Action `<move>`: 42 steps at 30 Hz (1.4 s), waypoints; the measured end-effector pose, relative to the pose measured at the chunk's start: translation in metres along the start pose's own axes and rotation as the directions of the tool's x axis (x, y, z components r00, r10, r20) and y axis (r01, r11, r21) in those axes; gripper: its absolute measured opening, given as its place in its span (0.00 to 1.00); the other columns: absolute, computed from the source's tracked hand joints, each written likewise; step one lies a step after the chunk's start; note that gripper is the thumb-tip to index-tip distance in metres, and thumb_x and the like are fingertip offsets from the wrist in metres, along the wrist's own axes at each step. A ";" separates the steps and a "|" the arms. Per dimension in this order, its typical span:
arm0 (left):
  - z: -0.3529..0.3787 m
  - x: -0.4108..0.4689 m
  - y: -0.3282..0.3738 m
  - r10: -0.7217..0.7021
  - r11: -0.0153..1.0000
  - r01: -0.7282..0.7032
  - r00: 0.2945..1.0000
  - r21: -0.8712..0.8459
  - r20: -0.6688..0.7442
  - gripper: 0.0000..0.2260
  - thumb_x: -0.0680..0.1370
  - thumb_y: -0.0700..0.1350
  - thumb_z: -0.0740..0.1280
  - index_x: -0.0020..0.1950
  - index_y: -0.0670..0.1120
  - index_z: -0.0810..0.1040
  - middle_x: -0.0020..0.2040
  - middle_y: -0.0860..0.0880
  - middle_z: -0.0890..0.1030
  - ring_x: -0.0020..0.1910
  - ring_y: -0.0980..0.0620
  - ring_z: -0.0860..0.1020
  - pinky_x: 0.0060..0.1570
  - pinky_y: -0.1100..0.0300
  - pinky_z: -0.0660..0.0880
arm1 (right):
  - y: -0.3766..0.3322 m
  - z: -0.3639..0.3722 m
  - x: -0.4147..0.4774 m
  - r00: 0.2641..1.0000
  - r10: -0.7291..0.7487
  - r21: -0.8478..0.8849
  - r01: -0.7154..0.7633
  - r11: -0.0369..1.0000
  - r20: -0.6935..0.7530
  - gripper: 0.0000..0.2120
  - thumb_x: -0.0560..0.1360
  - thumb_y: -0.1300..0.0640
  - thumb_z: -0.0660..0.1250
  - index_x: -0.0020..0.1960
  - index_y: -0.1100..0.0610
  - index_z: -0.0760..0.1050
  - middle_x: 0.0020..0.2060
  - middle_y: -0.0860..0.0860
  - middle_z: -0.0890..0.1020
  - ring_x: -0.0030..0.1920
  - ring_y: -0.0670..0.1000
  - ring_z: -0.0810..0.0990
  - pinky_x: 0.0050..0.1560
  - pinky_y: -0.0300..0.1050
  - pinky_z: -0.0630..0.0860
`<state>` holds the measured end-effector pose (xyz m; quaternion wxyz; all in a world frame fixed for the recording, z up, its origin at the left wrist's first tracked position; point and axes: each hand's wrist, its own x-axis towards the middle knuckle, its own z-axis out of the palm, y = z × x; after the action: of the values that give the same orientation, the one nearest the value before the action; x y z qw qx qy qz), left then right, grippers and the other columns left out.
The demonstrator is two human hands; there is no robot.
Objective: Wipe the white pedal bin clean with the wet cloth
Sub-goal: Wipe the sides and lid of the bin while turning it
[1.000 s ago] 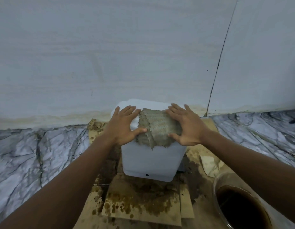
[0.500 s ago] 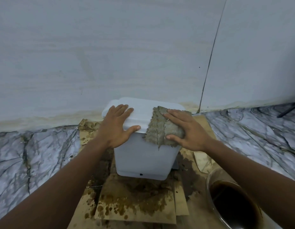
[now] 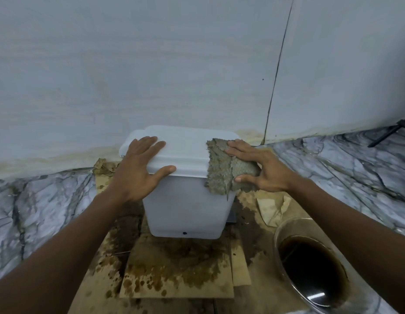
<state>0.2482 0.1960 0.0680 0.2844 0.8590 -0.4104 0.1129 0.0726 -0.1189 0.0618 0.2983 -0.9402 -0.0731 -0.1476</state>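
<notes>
The white pedal bin (image 3: pixel 185 205) stands on stained cardboard in front of the wall, its lid (image 3: pixel 185 148) closed. My left hand (image 3: pixel 138 171) rests flat on the left side of the lid, fingers straight and thumb along the front edge. A wet grey-brown cloth (image 3: pixel 221 173) drapes over the lid's right front corner and hangs down the bin's side. My right hand (image 3: pixel 262 168) presses on the cloth with spread fingers on top and the thumb lower on the hanging part.
Wet, brown-spotted cardboard sheets (image 3: pixel 174 273) lie under and in front of the bin. A round bowl of dark water (image 3: pixel 310 270) sits at the lower right. Grey marble floor (image 3: pixel 38 211) lies on both sides, a pale wall (image 3: pixel 151 64) behind, a black stand leg (image 3: pixel 391 132) far right.
My right hand has slid the cloth from the middle of the lid to its right corner. My left hand has stayed on the lid's left side.
</notes>
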 end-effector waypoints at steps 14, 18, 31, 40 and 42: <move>0.001 -0.001 0.002 -0.010 1.000 0.010 1.000 -0.006 -0.003 0.33 0.75 0.67 0.65 0.76 0.52 0.70 0.78 0.50 0.66 0.79 0.51 0.58 0.79 0.47 0.53 | -0.010 -0.028 0.017 0.970 0.093 -0.024 -0.090 0.996 0.225 0.38 0.70 0.60 0.78 0.75 0.45 0.67 0.77 0.44 0.63 0.79 0.42 0.55 0.78 0.46 0.53; 0.001 -0.002 0.004 -0.028 1.000 0.028 1.000 0.003 0.000 0.34 0.75 0.68 0.64 0.76 0.52 0.69 0.79 0.50 0.65 0.79 0.51 0.57 0.79 0.49 0.50 | -0.014 -0.030 0.021 0.964 0.131 -0.019 -0.130 0.991 0.230 0.39 0.67 0.60 0.81 0.73 0.46 0.70 0.76 0.45 0.66 0.78 0.41 0.58 0.78 0.43 0.56; -0.009 0.000 0.011 -0.112 0.992 0.117 0.991 -0.055 0.078 0.32 0.76 0.66 0.58 0.77 0.53 0.68 0.79 0.51 0.63 0.80 0.52 0.56 0.79 0.52 0.46 | -0.067 0.062 0.058 0.993 -0.006 -0.372 -0.040 0.927 -0.121 0.39 0.73 0.32 0.66 0.78 0.49 0.64 0.77 0.50 0.67 0.77 0.53 0.62 0.78 0.50 0.53; -0.017 0.019 0.048 -0.179 0.981 0.172 0.980 -0.088 -0.087 0.23 0.84 0.55 0.59 0.76 0.47 0.69 0.76 0.46 0.70 0.76 0.47 0.63 0.75 0.51 0.57 | -0.093 0.059 0.080 0.996 0.085 -0.046 -0.085 0.995 -0.010 0.49 0.64 0.39 0.79 0.79 0.47 0.61 0.78 0.48 0.65 0.78 0.50 0.59 0.78 0.53 0.57; -0.008 0.020 0.063 -0.059 0.996 0.056 0.998 -0.063 -0.035 0.24 0.83 0.55 0.59 0.77 0.47 0.68 0.77 0.46 0.69 0.78 0.47 0.61 0.76 0.51 0.56 | -0.080 0.042 0.068 0.991 0.132 0.042 -0.131 0.991 -0.021 0.56 0.58 0.35 0.81 0.79 0.42 0.57 0.80 0.45 0.57 0.80 0.49 0.55 0.78 0.54 0.57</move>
<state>0.2130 0.1560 0.1084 0.3213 0.8591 -0.3835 0.1078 0.1282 -0.0260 0.0944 0.3270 -0.9349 -0.0103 -0.1372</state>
